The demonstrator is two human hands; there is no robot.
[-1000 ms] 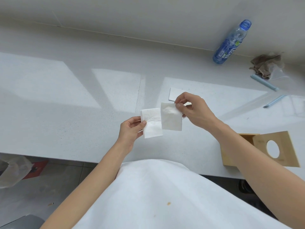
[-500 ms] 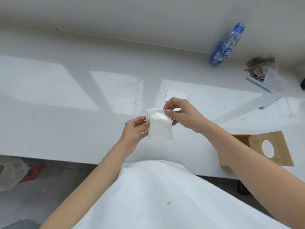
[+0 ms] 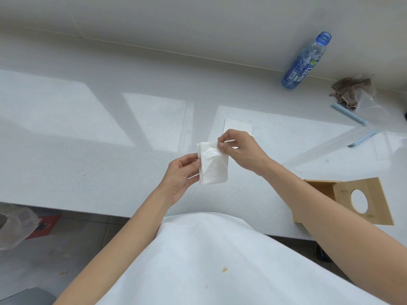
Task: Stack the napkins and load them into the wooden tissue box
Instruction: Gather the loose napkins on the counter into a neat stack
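A small stack of white folded napkins (image 3: pixel 213 165) is held upright above the white counter, in front of me. My left hand (image 3: pixel 180 175) pinches its left edge between thumb and fingers. My right hand (image 3: pixel 241 150) pinches its top right corner. Another white napkin (image 3: pixel 237 126) lies flat on the counter just behind my right hand, partly hidden by it. The wooden tissue box (image 3: pixel 326 190) stands at the counter's front right, its lid (image 3: pixel 363 201) with a round hole swung open. My right forearm covers part of the box.
A blue plastic bottle (image 3: pixel 305 62) leans by the back wall at the right. A brown rag (image 3: pixel 350 91), a clear plastic bag (image 3: pixel 374 106) and two light blue strips (image 3: pixel 350 114) lie at the far right. The counter's front edge (image 3: pixel 88 211) runs below my hands.
A second ago each hand held one napkin side by side. My right hand has laid its napkin over the left one, and both now form one stack.
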